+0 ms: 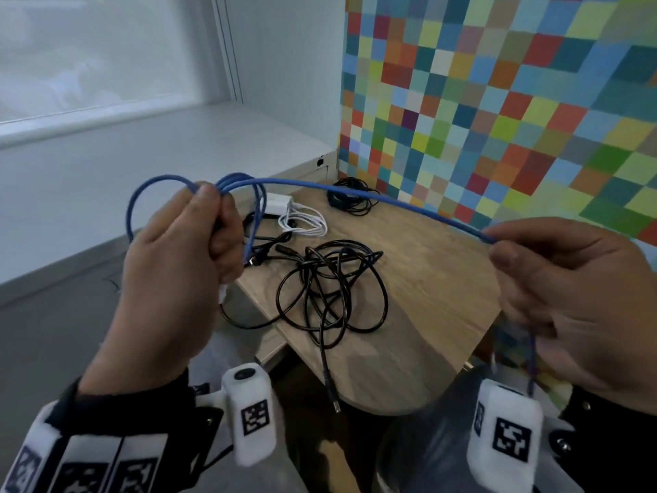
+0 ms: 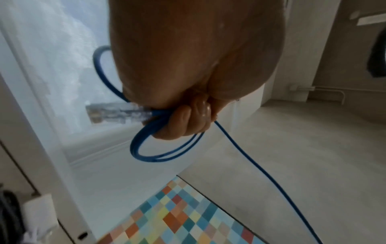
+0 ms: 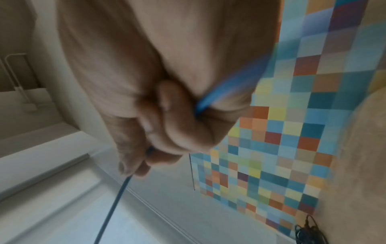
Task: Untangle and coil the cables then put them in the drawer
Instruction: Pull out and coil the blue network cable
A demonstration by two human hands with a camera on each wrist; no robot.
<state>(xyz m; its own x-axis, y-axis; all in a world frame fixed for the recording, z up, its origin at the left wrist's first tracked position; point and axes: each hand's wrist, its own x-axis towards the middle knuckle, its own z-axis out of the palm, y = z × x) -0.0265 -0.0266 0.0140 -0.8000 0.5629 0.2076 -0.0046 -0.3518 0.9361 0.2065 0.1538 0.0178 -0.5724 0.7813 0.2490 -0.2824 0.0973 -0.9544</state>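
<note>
- A blue cable (image 1: 359,195) hung in the air above the small wooden table (image 1: 433,300), stretched in a shallow arc between the person's two hands, apparently to keep the free length straight and clear of the other leads while it was wound.
- The left hand (image 1: 170,275) was clenched around several finished blue loops, thumb pressed over them; the wrist view showed the loops bunched under the curled fingers (image 2: 183,122) with a plug end poking out beside them, a grip that looked meant to stop the coil springing open.
- The right hand (image 1: 569,300) pinched the running length between thumb and fingers (image 3: 167,118), the tail dropping away below the palm, seemingly to feed the next turn toward the coil.
- Beneath the span, a tangled black cable (image 1: 330,290) lay sprawled on the table, one loop hanging over the near edge and a plug end pointing toward the person; it appeared still to need sorting.
- Further back sat a white charger and cable (image 1: 298,218), loosely gathered, and a black coiled cable (image 1: 350,195) near the far corner against the multicoloured checked wall (image 1: 497,101).
- No drawer could be made out in any view, so stowing judged to remain ahead.
</note>
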